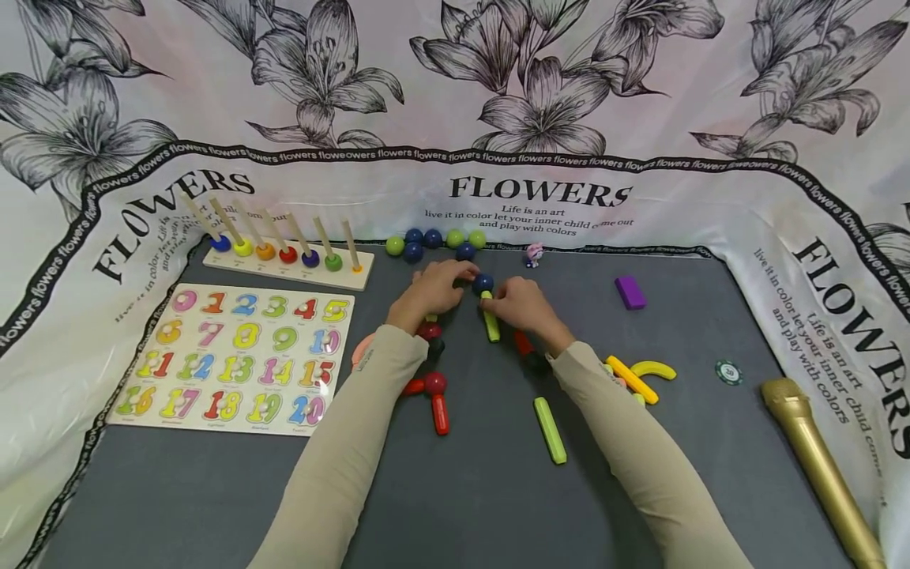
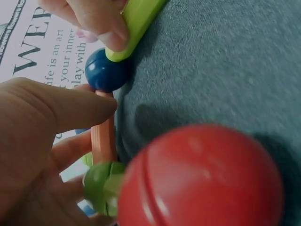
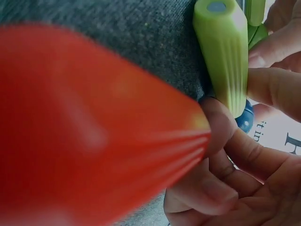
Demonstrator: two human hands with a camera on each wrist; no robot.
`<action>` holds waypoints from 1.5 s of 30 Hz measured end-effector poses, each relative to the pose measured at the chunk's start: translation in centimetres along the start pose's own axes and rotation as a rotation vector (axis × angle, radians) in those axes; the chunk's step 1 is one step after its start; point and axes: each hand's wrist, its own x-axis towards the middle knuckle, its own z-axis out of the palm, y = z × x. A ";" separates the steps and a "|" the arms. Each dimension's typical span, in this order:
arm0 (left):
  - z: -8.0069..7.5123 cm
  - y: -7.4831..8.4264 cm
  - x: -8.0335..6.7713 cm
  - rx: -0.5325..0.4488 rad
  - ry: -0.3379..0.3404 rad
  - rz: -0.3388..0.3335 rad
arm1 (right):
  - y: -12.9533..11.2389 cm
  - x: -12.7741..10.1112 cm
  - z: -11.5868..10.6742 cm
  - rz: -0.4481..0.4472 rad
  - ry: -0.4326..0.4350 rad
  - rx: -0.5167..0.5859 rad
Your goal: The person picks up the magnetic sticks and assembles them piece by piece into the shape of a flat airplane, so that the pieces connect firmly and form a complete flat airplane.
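My left hand [image 1: 437,288] pinches an orange stick [image 2: 104,141] between thumb and fingers. One end of that stick meets a dark blue ball [image 1: 483,284], and a green ball [image 2: 98,188] sits at its other end. With thumb and fingers, my right hand [image 1: 524,304] grips a lime green stick [image 1: 490,320] whose tip is against the same blue ball. A red ball [image 2: 202,179] looms close below the left hand in the left wrist view. In the right wrist view, a red stick [image 3: 103,127] fills the foreground and covers part of the right hand.
Loose blue and green balls [image 1: 433,239] line the cloth's edge behind the hands. A number board [image 1: 235,431] and pegged board [image 1: 284,273] lie left. Nearer are a red ball with sticks [image 1: 435,384] and a lime stick [image 1: 550,431]. Rightward lie a purple block [image 1: 629,292] and gold microphone [image 1: 817,458].
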 end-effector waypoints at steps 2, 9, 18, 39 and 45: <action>-0.2 -0.4 -0.4 -0.014 -0.009 0.014 | -0.2 0.1 0.0 0.030 -0.010 -0.013; -0.5 -1.4 -3.1 -0.091 0.043 -0.019 | -3.0 -0.6 -0.5 0.180 -0.075 0.002; 0.0 -1.7 -6.9 -0.175 0.076 -0.112 | -3.5 -0.1 -1.0 0.208 -0.160 0.008; 2.3 -3.5 -11.3 -0.179 0.252 0.009 | -11.8 11.3 1.0 -0.207 -0.173 -0.035; 2.3 -3.7 -11.3 -0.217 0.254 -0.019 | -12.0 14.1 2.8 -0.260 -0.162 -0.249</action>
